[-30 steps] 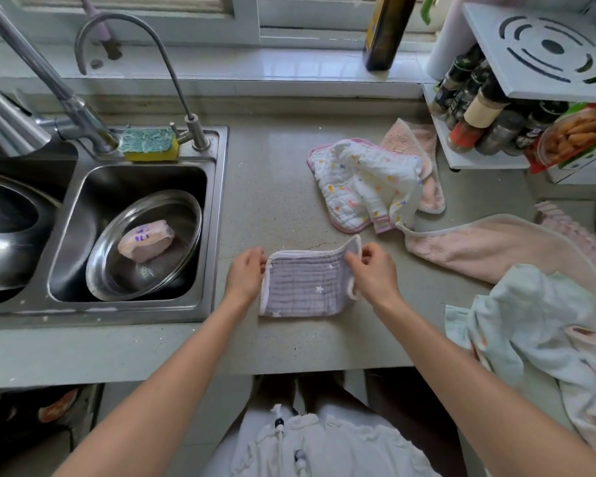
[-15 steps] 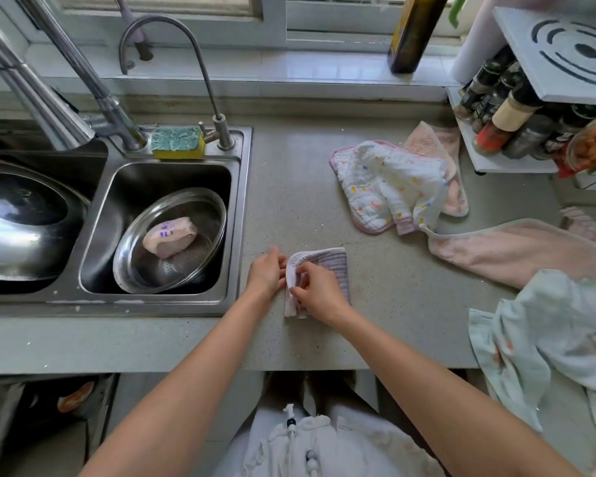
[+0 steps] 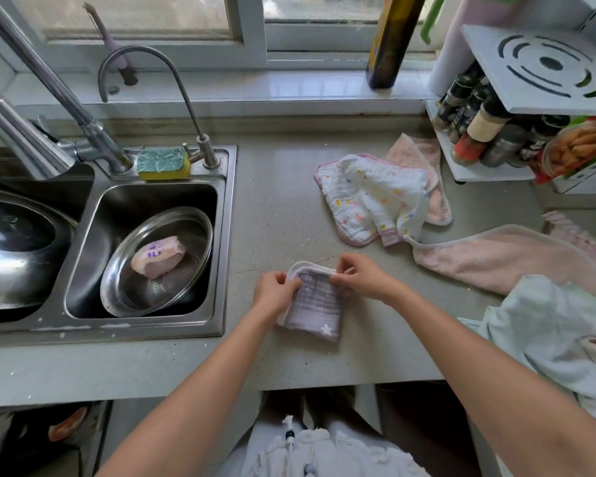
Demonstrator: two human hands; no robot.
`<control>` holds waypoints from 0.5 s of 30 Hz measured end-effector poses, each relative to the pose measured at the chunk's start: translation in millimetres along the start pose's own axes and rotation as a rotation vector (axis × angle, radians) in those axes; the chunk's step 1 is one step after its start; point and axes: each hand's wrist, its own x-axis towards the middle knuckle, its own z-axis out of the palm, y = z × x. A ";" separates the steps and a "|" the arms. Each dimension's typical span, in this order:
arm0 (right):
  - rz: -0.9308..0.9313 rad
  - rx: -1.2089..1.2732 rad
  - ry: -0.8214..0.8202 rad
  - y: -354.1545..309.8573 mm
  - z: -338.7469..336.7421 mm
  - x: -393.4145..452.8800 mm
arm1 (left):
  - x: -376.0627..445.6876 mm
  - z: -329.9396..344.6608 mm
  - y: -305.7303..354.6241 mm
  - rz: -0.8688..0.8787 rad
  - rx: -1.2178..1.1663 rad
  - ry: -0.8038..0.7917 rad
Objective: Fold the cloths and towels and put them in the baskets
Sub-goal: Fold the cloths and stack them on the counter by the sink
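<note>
My left hand [image 3: 274, 292] grips the left edge of the lilac cloth [image 3: 315, 311], fingers curled over its upper left corner, while my right hand [image 3: 362, 275] pinches the white-bound hem at its far edge between thumb and fingertips. The cloth lies folded into a small upright rectangle on the grey speckled surface [image 3: 279, 215], near the front edge and just right of the sink [image 3: 227, 235]. It is a crinkled, ribbed muslin, pale purple, with a white star printed near its lower right corner and a smaller one higher up; the white trim curls up in an arch along the far side where I hold it, and a strip of white shows down the left edge under my palm. Farther back and to the right lies a crumpled white cloth [image 3: 375, 197] with small coloured prints and pink trim, resting partly on a pink terry cloth [image 3: 417, 156]. To the right a larger pink towel [image 3: 506, 256] spreads across the surface, and nearer to me a pale mint towel [image 3: 544, 325] is heaped at the right edge. In the sink's right basin sits a steel bowl [image 3: 128, 284] holding a wrapped pink packet [image 3: 159, 256], with a sponge [image 3: 164, 163] on the rim behind it.
</note>
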 end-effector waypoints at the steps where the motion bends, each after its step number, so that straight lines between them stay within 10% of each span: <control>1: 0.011 0.088 -0.044 -1.0 -4.4 -2.8 | -0.5 -0.2 4.3 0.034 -0.038 -0.003; 8: -0.010 0.585 0.222 -39.8 -61.7 -14.3 | 5.4 -4.8 51.4 0.448 0.379 0.243; 15: -0.172 0.649 0.023 -55.4 -75.1 -39.8 | 18.3 -4.3 95.2 0.034 -0.122 0.114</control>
